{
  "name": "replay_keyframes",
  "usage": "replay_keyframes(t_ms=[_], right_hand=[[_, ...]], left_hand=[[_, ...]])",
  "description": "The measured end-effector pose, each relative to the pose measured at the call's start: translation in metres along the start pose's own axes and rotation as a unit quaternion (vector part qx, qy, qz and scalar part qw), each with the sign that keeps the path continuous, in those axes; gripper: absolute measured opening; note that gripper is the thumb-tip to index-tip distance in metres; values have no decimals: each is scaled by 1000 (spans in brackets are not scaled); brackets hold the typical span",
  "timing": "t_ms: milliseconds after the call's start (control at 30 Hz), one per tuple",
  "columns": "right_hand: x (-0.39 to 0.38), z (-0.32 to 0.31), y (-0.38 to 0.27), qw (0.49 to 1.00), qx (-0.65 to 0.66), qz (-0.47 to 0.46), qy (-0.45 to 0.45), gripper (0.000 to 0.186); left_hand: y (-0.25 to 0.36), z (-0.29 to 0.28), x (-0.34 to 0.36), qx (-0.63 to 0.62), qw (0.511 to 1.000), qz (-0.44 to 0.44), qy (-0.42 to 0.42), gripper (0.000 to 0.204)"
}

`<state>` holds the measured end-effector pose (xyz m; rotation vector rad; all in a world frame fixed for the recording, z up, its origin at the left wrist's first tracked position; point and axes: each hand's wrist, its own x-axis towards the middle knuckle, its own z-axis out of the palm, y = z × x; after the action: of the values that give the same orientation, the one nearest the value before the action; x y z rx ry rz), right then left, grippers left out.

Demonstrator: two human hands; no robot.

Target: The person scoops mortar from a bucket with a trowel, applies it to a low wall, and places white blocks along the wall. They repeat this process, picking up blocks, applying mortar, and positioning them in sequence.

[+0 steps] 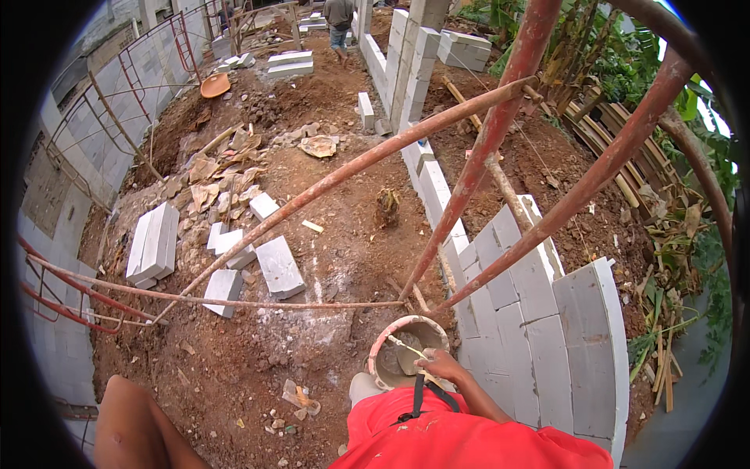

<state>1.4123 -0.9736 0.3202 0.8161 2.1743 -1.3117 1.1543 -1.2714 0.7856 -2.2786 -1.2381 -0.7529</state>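
Note:
My right hand is at the near rim of a round bucket, whose rim is reddish and whose inside is grey. Its fingers are closed around a thin, pale handle that slants across the bucket's mouth. Below the handle, a grey, blade-like shape lies against the grey material inside; I cannot tell whether the two are joined. My left hand is out of sight. On the right, close to my forearm, rises a wall of pale grey blocks.
Red scaffold tubes cross in front and to the right. Loose pale blocks and torn paper lie on the brown soil below. An orange basin sits far left. Another person stands at the back. Planks lie right.

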Motion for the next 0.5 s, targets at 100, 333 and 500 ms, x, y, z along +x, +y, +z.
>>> replay_keyframes(t_ms=[100, 333, 500], right_hand=[[-14, -3, 19, 999, 10, 32, 18, 45], [-55, -20, 61, 981, 133, 88, 111, 52], [-87, -38, 84, 964, 118, 56, 231, 37]], left_hand=[[-17, 8, 12, -14, 999, 37, 7, 10], [-37, 23, 57, -60, 991, 109, 46, 12], [-34, 28, 78, -103, 975, 136, 140, 13]])
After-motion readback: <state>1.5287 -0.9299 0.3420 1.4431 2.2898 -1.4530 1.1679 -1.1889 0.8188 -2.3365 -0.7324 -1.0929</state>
